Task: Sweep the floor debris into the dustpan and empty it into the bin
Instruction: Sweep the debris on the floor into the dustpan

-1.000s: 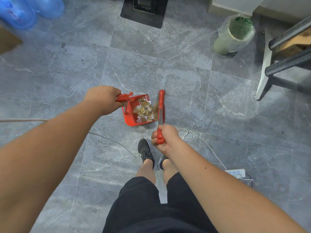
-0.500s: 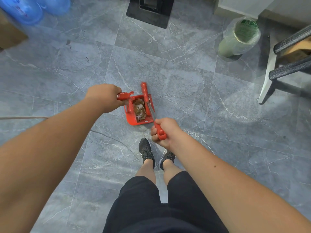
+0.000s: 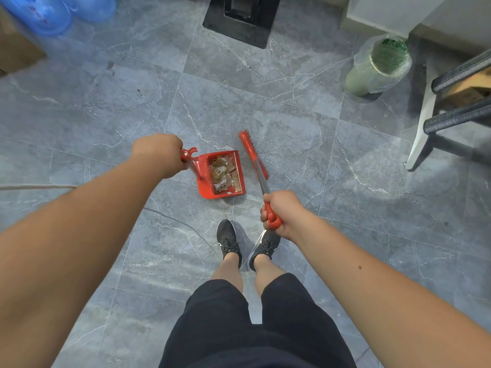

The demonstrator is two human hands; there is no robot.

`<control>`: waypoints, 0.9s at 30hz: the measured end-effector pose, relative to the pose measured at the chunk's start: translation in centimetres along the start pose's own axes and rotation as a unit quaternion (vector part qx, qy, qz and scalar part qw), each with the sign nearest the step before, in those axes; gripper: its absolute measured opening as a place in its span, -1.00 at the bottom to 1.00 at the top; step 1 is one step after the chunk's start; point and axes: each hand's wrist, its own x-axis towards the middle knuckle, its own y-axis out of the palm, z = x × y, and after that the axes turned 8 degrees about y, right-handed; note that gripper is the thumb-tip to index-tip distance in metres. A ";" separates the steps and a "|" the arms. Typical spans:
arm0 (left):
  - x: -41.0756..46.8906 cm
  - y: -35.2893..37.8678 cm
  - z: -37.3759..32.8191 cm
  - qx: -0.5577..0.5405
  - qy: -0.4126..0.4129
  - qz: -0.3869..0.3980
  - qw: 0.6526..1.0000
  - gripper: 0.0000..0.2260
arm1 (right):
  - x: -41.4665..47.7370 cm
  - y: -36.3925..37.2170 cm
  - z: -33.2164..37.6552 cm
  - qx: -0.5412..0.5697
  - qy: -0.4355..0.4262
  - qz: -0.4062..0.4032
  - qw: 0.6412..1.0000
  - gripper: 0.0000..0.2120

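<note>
A red dustpan (image 3: 204, 179) is held over the grey tiled floor ahead of my feet, with a heap of paper and brown scraps (image 3: 223, 173) inside it. My left hand (image 3: 158, 152) is closed on the dustpan's upright handle. My right hand (image 3: 279, 213) grips the red end of a long broom; its red brush head (image 3: 252, 152) is just right of the dustpan, a small gap apart. A pale green bin (image 3: 377, 67) lined with a clear plastic bag stands at the far right.
A chair with white legs (image 3: 422, 134) stands right of the bin. A black stand base (image 3: 239, 19) is at the top centre, blue water bottles (image 3: 45, 11) at the top left. A cable (image 3: 170, 216) runs across the floor near my shoes.
The broom head has swung out of the dustpan to its right side. The dustpan has tipped so its debris shows, and my right hand moved right.
</note>
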 end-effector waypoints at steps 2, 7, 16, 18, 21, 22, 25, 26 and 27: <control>0.0 0.1 -0.1 0.000 0.000 0.002 1.000 -0.72 | 0.8 0.6 -0.3 -0.013 0.002 -0.007 1.000 -0.87; -0.1 0.2 -0.2 -0.008 -0.009 -0.002 1.000 -0.67 | 1.3 2.2 -2.0 0.006 0.033 0.032 0.999 -0.89; -0.8 -0.4 -0.4 -0.086 -0.033 -0.001 0.996 -0.71 | -2.4 1.2 -2.3 0.049 0.010 0.041 0.998 -0.91; -0.8 -1.1 -0.5 -0.121 -0.041 -0.009 0.992 -0.70 | -3.6 1.0 -1.9 0.045 -0.009 0.035 0.998 -0.89; -1.0 -2.5 -0.9 -0.128 -0.043 -0.027 0.990 -0.69 | -5.2 0.4 -0.7 0.032 -0.042 0.024 0.998 -0.87; -1.0 -3.1 -1.2 -0.125 -0.040 -0.034 0.991 -0.69 | -5.8 0.1 -0.2 0.030 -0.051 0.019 0.998 -0.86; -1.0 -5.5 -2.3 -0.121 -0.028 -0.054 0.991 -0.67 | -7.1 -1.5 1.4 0.036 -0.076 0.006 0.996 -0.86; -1.0 -6.3 -2.7 -0.121 -0.023 -0.062 0.990 -0.67 | -7.4 -2.1 1.8 0.039 -0.082 0.004 0.996 -0.87; -0.9 -7.1 -3.1 -0.120 -0.017 -0.071 0.990 -0.66 | -7.7 -2.8 2.3 0.041 -0.088 0.003 0.995 -0.89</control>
